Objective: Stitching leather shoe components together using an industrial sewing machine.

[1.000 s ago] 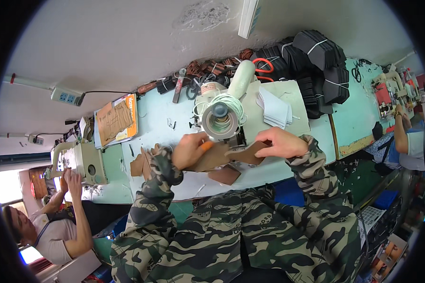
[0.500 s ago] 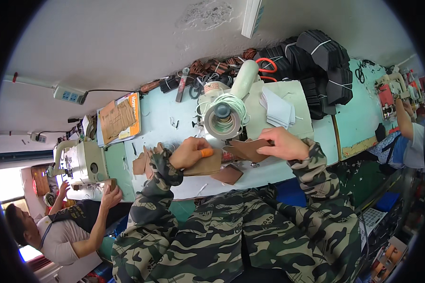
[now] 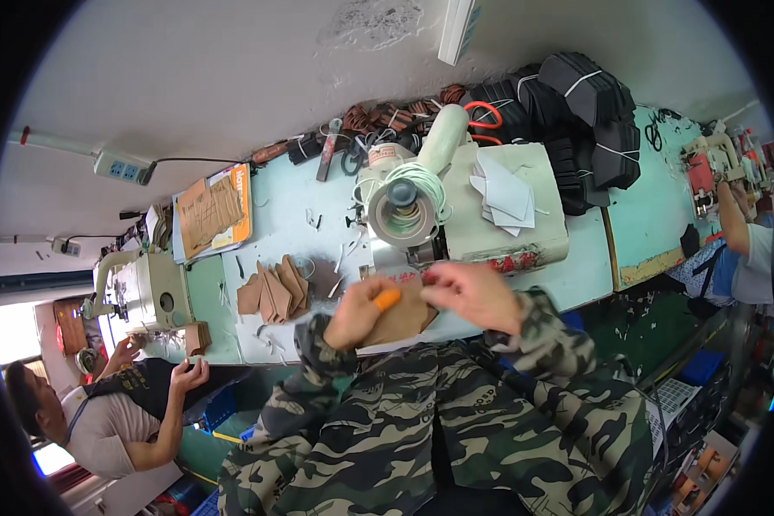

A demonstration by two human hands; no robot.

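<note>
Holding a brown leather piece [image 3: 402,316] at the centre of the frame, the left hand [image 3: 359,311], one finger capped in orange, and the right hand [image 3: 473,295] both have their fingers closed on it at the near edge of the pale blue desk [image 3: 292,215]. Left of it lies a fan of similar brown pieces [image 3: 273,291]. Just above stands the sewing machine [image 3: 456,202]. Black stacked pieces [image 3: 580,120] fill the upper right.
</note>
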